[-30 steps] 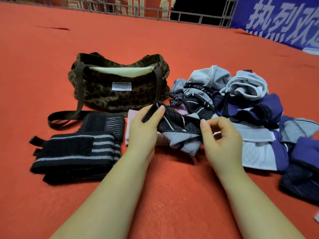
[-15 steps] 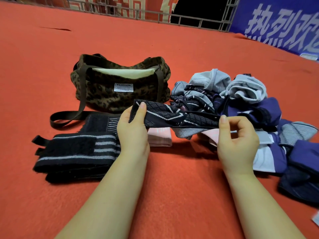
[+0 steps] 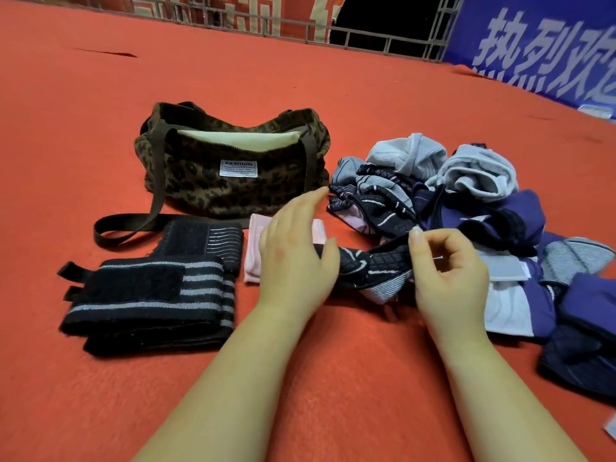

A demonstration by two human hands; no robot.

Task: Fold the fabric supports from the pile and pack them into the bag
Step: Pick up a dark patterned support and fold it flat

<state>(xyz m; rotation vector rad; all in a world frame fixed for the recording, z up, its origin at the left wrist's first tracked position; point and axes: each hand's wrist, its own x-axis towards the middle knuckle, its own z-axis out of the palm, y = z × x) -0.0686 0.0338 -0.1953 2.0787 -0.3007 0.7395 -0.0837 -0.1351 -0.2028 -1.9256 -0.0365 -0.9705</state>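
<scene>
Two bare forearms are reaching in from the bottom edge over a red felt-like worktop (image 3: 100,395). The right hand (image 3: 446,278) is pinching one end of a dark knit support (image 3: 373,265) with white line patterning between thumb and curled fingers. The left hand (image 3: 296,258) is lying flat, fingers extended, over the support's other end, which it is hiding; whether it is gripping is unclear. The support's long axis is running left to right, low over the worktop. To the left, a folded black wrap (image 3: 146,291) with grey stripes is lying flat, beside a small pink ribbed piece (image 3: 255,251) partly covered by the left hand. Right, a rumpled pile (image 3: 466,201) of grey, purple and navy supports is spilling out of frame. Farther back, a fuzzy leopard-print bag (image 3: 233,181) is sitting open-mouthed.
</scene>
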